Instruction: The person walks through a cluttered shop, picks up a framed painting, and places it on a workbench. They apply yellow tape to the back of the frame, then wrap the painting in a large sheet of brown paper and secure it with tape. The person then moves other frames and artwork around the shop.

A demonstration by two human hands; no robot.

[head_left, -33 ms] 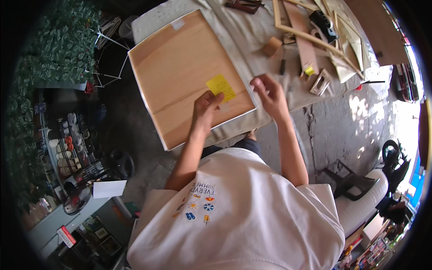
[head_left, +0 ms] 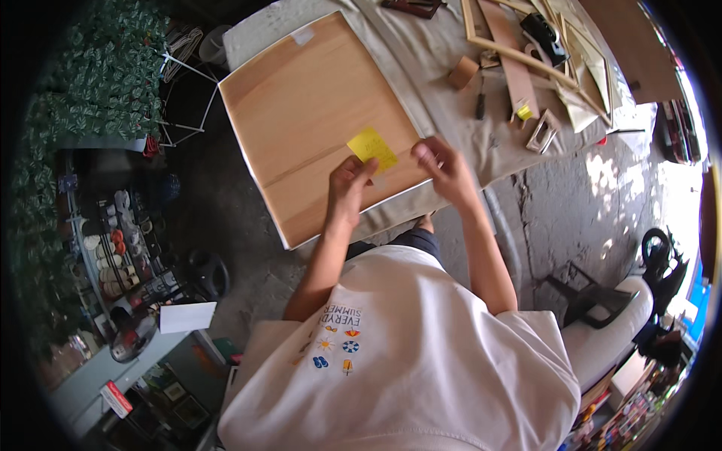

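Note:
A shallow wooden panel with a thin white edge (head_left: 316, 105) lies on the cloth-covered table in front of me. Over its near right part, my left hand (head_left: 347, 189) pinches a yellow sticky note (head_left: 370, 146) between thumb and fingers; handwriting shows on the note. My right hand (head_left: 449, 171) hovers by the panel's right edge, thumb pressed to curled fingers. Whatever might be in that pinch is too small to make out. A pale piece of tape (head_left: 302, 35) is stuck near the panel's far edge.
Right of the panel, the cloth (head_left: 451, 120) carries a roll of brown tape (head_left: 463, 72), a dark-handled tool (head_left: 480, 105), wooden frame strips (head_left: 519, 56), a black tool (head_left: 544, 39) and a small frame (head_left: 543, 132). A grey padded seat (head_left: 613, 323) stands at the right.
My right hand has come slightly left and down, closer to the note. The note remains in my left hand, and the whole view has shifted a little.

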